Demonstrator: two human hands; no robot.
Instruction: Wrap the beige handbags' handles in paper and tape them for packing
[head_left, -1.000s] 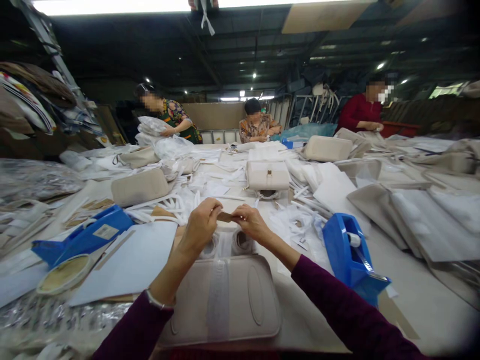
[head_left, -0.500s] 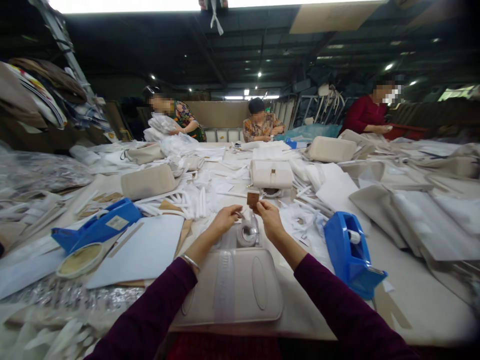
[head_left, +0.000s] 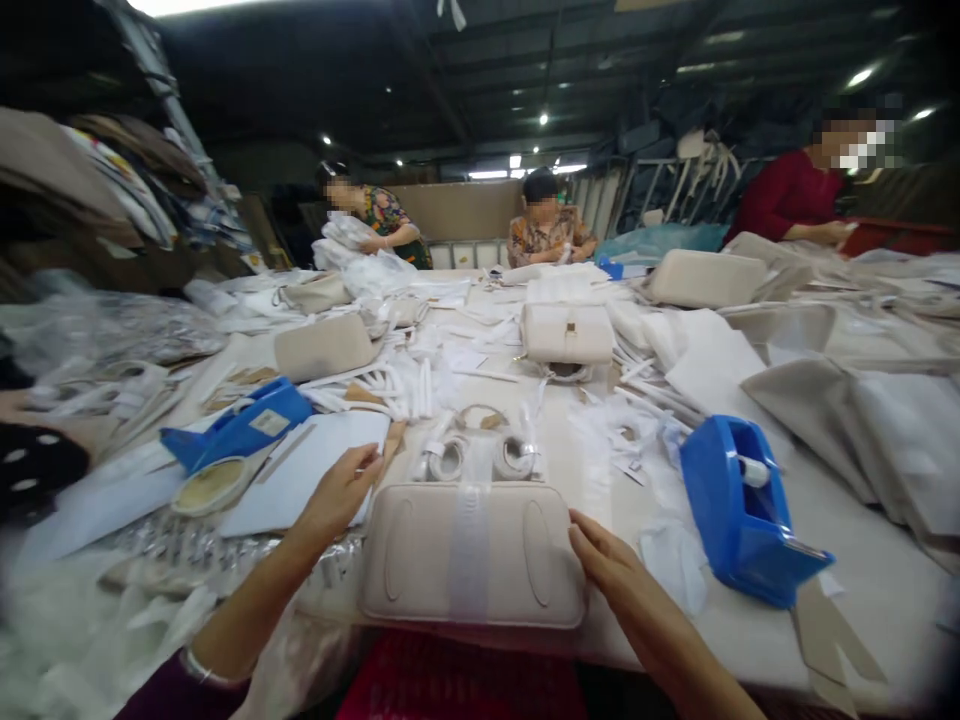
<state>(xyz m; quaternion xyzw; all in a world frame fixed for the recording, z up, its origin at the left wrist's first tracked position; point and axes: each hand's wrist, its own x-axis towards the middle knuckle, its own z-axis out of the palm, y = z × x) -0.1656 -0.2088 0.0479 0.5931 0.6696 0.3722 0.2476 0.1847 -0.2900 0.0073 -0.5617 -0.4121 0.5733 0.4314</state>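
A beige handbag lies at the table's front edge, a clear strip running across its middle. Behind it stand two plastic-wrapped strap coils, a left one and a right one. Between them is a loop with a small brown patch. My right hand rests its outstretched fingers against the bag's right end. Off the bag's left side, my left hand hovers over a pale sheet, fingers loosely apart and nothing visible in them.
Blue tape dispensers stand to the left and right. Past the coils is another beige bag with a clasp. White wrapping and bag pieces cover much of the table. Several co-workers are across it; a dotted sleeve shows at far left.
My hands have parted and come down from above the coils, the left to the side and the right to the bag's end. The brown tag has left my right hand. The view has shifted left.
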